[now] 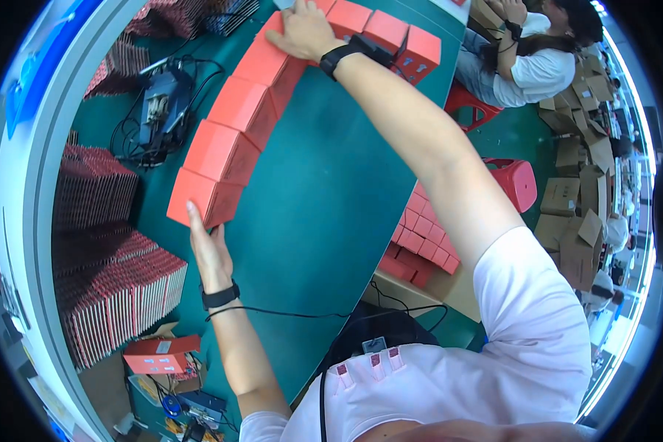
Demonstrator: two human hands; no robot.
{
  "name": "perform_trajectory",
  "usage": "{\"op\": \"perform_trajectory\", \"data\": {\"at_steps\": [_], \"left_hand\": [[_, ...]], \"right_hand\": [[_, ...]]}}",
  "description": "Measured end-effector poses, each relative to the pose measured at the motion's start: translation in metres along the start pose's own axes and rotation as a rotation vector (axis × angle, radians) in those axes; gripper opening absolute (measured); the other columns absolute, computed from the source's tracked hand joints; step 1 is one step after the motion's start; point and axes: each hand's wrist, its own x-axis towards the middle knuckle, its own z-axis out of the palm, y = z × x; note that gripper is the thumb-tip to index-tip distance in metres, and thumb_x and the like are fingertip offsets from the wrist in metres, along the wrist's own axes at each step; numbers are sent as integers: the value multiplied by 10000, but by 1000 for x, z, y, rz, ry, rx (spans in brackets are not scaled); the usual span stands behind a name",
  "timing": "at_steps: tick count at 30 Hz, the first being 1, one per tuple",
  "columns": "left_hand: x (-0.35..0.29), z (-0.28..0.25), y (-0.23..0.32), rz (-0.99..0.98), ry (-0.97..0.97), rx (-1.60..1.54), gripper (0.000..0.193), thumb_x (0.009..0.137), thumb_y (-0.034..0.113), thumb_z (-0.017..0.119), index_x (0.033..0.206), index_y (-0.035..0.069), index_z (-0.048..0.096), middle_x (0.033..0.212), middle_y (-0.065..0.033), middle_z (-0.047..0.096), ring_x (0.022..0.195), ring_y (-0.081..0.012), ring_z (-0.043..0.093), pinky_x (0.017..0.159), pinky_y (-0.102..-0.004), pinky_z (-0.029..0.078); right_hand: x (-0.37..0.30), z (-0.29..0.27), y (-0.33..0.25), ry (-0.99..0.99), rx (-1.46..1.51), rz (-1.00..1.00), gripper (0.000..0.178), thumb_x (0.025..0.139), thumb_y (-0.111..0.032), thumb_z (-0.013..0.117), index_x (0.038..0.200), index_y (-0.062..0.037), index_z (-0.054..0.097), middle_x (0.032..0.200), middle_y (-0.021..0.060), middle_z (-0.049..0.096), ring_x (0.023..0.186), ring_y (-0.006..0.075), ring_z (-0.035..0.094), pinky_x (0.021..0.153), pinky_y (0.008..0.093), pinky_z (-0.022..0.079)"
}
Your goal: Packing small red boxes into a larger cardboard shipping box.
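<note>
A row of red cardboard boxes (237, 107) runs along the green table and bends to the right at its far end. At the near end, my left hand (212, 254) grips the last box (199, 193), its thumb on the top and its fingers against the side. Up at the far bend, my right hand (304, 31) lies over the boxes with thumb and fingers spread across their tops; its fingertips are partly cut off by the picture's edge. Black bands circle both wrists, and a thin black cable trails from the left one.
Tall stacks of flat red-edged pieces (125, 295) stand to the left. Behind them sits a dark device with cables (162, 110). An open red box (162, 356) lies lower left. Small red boxes fill a carton (427, 236) right of the table. Another person (534, 70) sits beyond, near red stools (514, 184).
</note>
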Motion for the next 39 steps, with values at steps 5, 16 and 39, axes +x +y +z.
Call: {"op": "perform_trajectory", "data": {"at_steps": [5, 16, 39], "left_hand": [[-10, -24, -6, -24, 27, 11, 924, 892, 656, 507, 1514, 49, 193, 1539, -133, 264, 1432, -280, 236, 1172, -467, 183], [-12, -60, -3, -129, 33, 64, 786, 918, 522, 576, 1454, 1, 331, 1476, -131, 389, 1375, -256, 354, 1149, -473, 232], [-276, 77, -118, -707, -780, 538, 527, 845, 237, 734, 1241, -61, 557, 1202, -133, 624, 1110, -210, 583, 998, -347, 415]], "right_hand": [[-12, -21, -23, -162, 270, 164, 620, 744, -449, 654, 1057, 85, 641, 1098, 256, 590, 1062, 398, 563, 911, 458, 462], [-58, -56, 0, -591, 1154, 647, 738, 813, -567, 680, 1291, -15, 581, 1292, 141, 575, 1205, 269, 513, 1005, 437, 400], [-630, -578, -58, -123, 139, 1605, 380, 960, -326, 587, 1052, 38, 644, 950, 43, 660, 879, 115, 573, 815, 275, 440]]}}
